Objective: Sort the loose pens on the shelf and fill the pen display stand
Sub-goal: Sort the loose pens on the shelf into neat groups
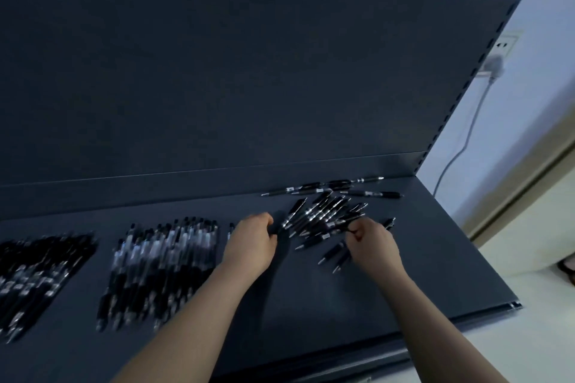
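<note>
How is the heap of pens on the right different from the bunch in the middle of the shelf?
The right heap is jumbled, pens crossing; the middle bunch lies side by side, roughly parallel. The right heap looks mostly black; the middle bunch shows paler barrels. Both rest on the dark shelf.

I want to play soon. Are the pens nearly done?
Partway. A black-pen batch and a clear-pen batch lie sorted on the shelf. The right hand pinches a pen from the loose pile; the left hand curls beside it. That pile remains, and no display stand shows.
</note>
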Demonstrator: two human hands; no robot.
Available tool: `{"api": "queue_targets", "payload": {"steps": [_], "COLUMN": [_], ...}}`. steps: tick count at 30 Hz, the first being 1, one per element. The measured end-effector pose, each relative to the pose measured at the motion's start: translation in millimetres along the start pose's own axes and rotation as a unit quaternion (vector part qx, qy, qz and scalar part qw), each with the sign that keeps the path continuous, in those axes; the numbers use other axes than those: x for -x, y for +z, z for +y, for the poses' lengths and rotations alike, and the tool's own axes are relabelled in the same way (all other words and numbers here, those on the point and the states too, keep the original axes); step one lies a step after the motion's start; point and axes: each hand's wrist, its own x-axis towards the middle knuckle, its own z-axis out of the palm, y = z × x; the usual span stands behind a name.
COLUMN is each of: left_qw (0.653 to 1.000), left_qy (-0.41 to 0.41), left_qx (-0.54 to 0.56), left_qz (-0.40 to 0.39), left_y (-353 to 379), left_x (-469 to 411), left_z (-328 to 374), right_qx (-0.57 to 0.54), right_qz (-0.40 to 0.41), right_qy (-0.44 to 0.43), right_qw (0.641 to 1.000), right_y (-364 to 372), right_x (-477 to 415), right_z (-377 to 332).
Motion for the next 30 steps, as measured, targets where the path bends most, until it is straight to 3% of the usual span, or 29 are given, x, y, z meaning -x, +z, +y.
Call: {"api": "queue_targets", "payload": {"steps": [10,16,19,30], "left_qw": [0.996,0.995,0.995,0.983], "left_qy": [-0.071,-0.05,-0.013,-0.031], "left_qx": [-0.028,-0.077,-0.09,-0.113], "left_qz": [-0.042,-0.035,-0.037,-0.14], "left_y": [15,26,32,33], "left_x": [-28,-38,-48,-58], "left_z": [23,41,49,61], "right_qx": [-0.017,0.018,0.019,-0.026], "right_qz": [-0.051,-0.023,-0.044,-0.073], "right_qy": [-0.066,0.009,-0.002,0.001], "right_qw": [0.996,1.0,0.999,0.997], "right_y": [-15,-28,-30,-36], "right_x": [-45,-48,-49,-48], "right_z": [32,43,41,50]}}
